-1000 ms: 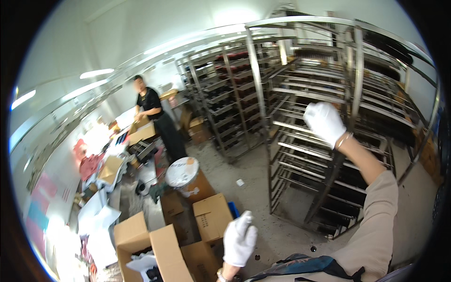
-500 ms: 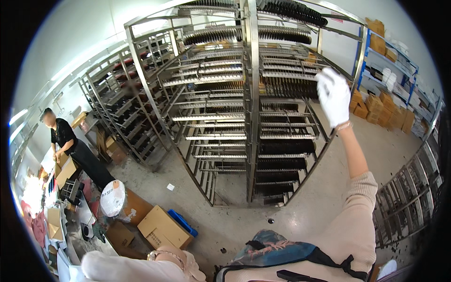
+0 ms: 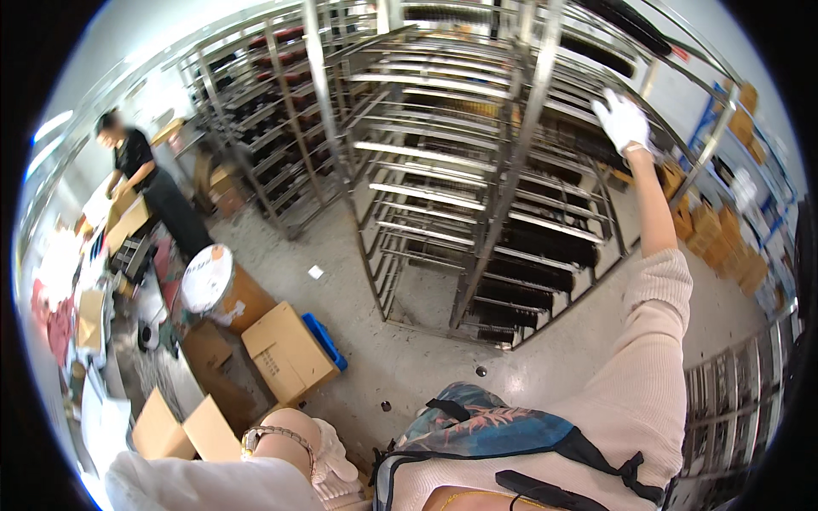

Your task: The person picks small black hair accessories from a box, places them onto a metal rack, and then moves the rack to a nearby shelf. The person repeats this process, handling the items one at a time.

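My right hand (image 3: 623,119), in a white glove, reaches up and far out with fingers spread flat against an upper rail of a tall steel tray rack (image 3: 477,196). It holds nothing. The rack stands right in front of me, with many bare slide rails and dark trays on its right side. My left hand (image 3: 331,462), also in a white glove with a watch at the wrist, hangs low by my waist next to a patterned bag (image 3: 477,430). Its fingers are curled and nothing shows in them.
More steel racks (image 3: 256,128) line the back left. A person in black (image 3: 145,183) works at a cluttered table on the left. On the floor sit cardboard boxes (image 3: 285,353), a brown drum with a white lid (image 3: 213,281) and a blue tray (image 3: 326,341). Shelves of boxes (image 3: 724,230) stand on the right.
The view has swung right, onto the rack. My right hand stayed raised on its upper rail, and my left hand dropped from in front of me to my waist.
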The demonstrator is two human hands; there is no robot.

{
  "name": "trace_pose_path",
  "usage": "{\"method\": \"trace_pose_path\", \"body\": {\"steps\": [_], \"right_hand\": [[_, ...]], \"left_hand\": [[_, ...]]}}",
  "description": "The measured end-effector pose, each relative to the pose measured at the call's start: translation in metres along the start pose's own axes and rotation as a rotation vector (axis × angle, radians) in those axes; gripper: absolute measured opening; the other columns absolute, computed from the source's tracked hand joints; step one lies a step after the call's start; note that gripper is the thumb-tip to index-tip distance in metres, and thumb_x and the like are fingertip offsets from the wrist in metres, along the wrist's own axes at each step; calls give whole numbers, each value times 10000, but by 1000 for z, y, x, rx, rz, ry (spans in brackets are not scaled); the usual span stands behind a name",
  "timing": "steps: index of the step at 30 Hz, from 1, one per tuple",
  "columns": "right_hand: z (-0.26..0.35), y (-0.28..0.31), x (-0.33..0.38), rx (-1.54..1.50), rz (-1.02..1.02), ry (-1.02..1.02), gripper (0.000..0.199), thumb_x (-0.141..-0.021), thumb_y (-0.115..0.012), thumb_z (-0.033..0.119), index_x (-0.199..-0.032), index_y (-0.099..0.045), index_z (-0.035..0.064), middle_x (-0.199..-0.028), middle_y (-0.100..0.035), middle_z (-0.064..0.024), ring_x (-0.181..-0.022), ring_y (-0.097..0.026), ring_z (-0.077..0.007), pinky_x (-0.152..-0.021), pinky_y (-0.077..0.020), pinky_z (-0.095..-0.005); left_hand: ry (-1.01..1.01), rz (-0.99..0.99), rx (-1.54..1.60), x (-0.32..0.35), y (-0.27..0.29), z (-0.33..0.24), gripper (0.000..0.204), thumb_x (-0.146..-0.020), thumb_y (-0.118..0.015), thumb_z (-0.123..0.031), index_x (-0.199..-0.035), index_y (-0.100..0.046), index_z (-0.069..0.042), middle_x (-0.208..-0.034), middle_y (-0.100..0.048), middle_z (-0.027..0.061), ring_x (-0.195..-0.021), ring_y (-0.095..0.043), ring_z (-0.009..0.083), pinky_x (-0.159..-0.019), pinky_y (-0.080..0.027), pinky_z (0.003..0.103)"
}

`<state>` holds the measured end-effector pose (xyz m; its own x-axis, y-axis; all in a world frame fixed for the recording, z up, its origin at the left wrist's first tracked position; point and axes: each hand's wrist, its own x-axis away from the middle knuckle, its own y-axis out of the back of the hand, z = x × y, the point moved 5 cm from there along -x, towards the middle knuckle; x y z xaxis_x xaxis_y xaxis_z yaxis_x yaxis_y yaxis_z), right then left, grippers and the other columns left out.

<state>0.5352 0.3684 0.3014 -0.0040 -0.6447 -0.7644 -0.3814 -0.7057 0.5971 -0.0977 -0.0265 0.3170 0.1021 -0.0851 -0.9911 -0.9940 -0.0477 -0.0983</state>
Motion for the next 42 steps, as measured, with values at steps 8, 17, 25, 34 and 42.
{"method": "trace_pose_path", "body": {"steps": [8, 17, 25, 34, 42], "right_hand": [[-11, -88, -90, 50, 514, 198, 468, -891, -529, 428, -1078, -739, 54, -1209, -657, -220, -1151, -620, -389, -996, -492, -446], [-40, 4, -8, -26, 121, 337, 422, -929, -564, 447, -751, -731, 103, -829, -713, -159, -808, -686, -321, -770, -512, -450], [54, 254, 166, -383, 506, 174, 438, -917, -600, 477, -785, -698, 71, -847, -676, -197, -869, -649, -350, -781, -463, -476], [281, 350, 287, -562, -36, 1601, 310, -872, -634, 268, -579, -559, 199, -555, -554, -20, -552, -568, -199, -573, -440, -372], [357, 423, 352, -840, -369, 1964, 132, -703, -698, 166, -656, -594, 101, -762, -567, -64, -764, -581, -252, -729, -507, -383]], "left_hand": [[-95, 12, 252, 3, 7, -56, 414, -816, -797, -426, -1108, -693, -151, -931, -718, 13, -961, -622, 116, -825, -480, 291], [63, -353, -596, 85, 14, -4, 163, -854, -679, -176, -805, -661, -21, -858, -706, 131, -733, -660, 212, -707, -550, 330], [377, 64, -850, 99, -34, 60, 250, -847, -610, 50, -1055, -688, -63, -1120, -712, 117, -1030, -679, 269, -918, -540, 354], [33, 829, -1045, 156, -82, -19, 237, -896, -567, -214, -1102, -576, -98, -1126, -548, 45, -1123, -513, 212, -981, -420, 362], [-80, 828, -1039, 196, -12, -100, 280, -849, -659, -217, -606, -543, -139, -554, -447, -6, -546, -481, 195, -541, -314, 343]]}}
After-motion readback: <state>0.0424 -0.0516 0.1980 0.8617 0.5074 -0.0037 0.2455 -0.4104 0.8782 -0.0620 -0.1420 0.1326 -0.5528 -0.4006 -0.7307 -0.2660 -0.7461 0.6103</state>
